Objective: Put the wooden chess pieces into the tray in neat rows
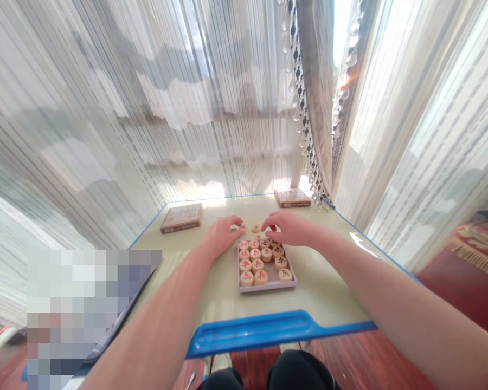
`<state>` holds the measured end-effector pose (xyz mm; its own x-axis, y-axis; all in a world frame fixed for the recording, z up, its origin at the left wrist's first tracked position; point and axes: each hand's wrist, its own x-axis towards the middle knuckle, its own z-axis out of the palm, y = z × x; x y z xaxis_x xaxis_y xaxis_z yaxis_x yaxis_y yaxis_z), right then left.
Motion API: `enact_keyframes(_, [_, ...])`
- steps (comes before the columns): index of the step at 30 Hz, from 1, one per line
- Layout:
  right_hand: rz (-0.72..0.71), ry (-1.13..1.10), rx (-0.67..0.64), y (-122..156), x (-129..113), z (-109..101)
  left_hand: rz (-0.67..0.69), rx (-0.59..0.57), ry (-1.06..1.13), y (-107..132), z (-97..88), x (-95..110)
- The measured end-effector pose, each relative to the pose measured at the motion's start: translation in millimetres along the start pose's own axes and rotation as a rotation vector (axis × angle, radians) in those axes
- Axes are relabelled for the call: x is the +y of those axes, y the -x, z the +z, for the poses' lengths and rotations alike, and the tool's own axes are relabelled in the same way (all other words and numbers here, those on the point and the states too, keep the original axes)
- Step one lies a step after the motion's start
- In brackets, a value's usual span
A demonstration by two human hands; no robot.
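A shallow white tray point(291, 284) lies in the middle of a pale table point(211, 281), holding several round wooden game discs point(257, 265) with red and black characters. My left hand point(222, 234) hovers at the tray's far left corner, fingers curled in a pinch beside a loose disc point(243, 228). My right hand point(289, 227) reaches over the tray's far edge, fingers curled down onto the discs; another loose disc point(256, 228) lies between both hands. What either pinch holds is hidden.
A flat brown box point(181, 217) lies at the far left of the table and another one point(291, 197) at the far right. A blue rim point(252, 329) edges the table's near side. Sheer curtains surround the table; a beaded tassel curtain point(309, 135) hangs at back right.
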<state>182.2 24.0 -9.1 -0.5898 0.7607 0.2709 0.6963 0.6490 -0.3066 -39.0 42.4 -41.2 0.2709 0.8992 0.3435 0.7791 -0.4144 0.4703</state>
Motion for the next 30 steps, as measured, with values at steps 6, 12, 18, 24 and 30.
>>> enact_keyframes(6, [-0.011, -0.062, 0.208, -2.6, -4.5, 8.9, -0.027, -0.001, 0.367, 2.1, -9.2, 21.0])
enact_keyframes(12, [-0.171, -0.171, 0.279, -5.3, -1.3, 14.3, -0.085, -0.159, 0.719, 5.3, -14.2, 28.3])
enact_keyframes(18, [-0.219, -0.104, 0.394, -3.6, -3.2, 10.4, -0.152, -0.163, 0.742, 6.2, -18.3, 35.9])
enact_keyframes(24, [-0.212, -0.022, 0.417, 1.3, -10.7, 8.3, -0.125, -0.177, 0.683, 6.4, -20.4, 38.4])
enact_keyframes(30, [-0.188, -0.086, 0.335, 2.2, -13.4, 5.8, -0.118, -0.25, 0.657, 7.3, -23.2, 36.1])
